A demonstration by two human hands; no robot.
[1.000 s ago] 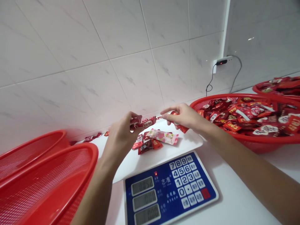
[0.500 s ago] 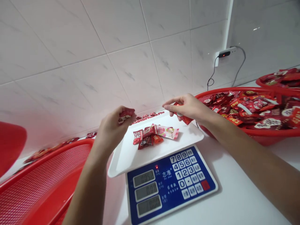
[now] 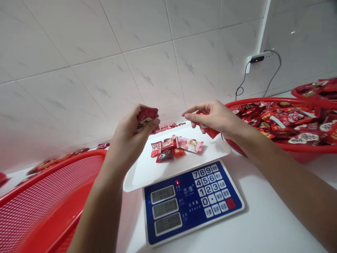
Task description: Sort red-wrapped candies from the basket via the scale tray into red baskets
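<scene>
About five sweets [image 3: 168,143] on one tray [image 3: 142,172]

Two hands hang over it. My left hand [image 3: 131,135], at ten o'clock, curls round red packets [image 3: 147,114], too hidden to count. My right hand [image 3: 214,117], at two, bends round at least one red wrapper [image 3: 211,131], finger and thumb nearly meeting. A loose grip might drop one; a bump might fool the one scale [image 3: 189,225] at six. Three baskets: left basket [image 3: 88,162] at nine, full basket [image 3: 289,150] at three, far basket [image 3: 294,93] at two.

White tabletop [image 3: 265,214]: supports blue-faced scale [image 3: 188,207], red mesh basket [image 3: 52,175] at left, packet-filled red basket [image 3: 305,157] at right, loose packets [image 3: 56,160] (along the wall).
</scene>
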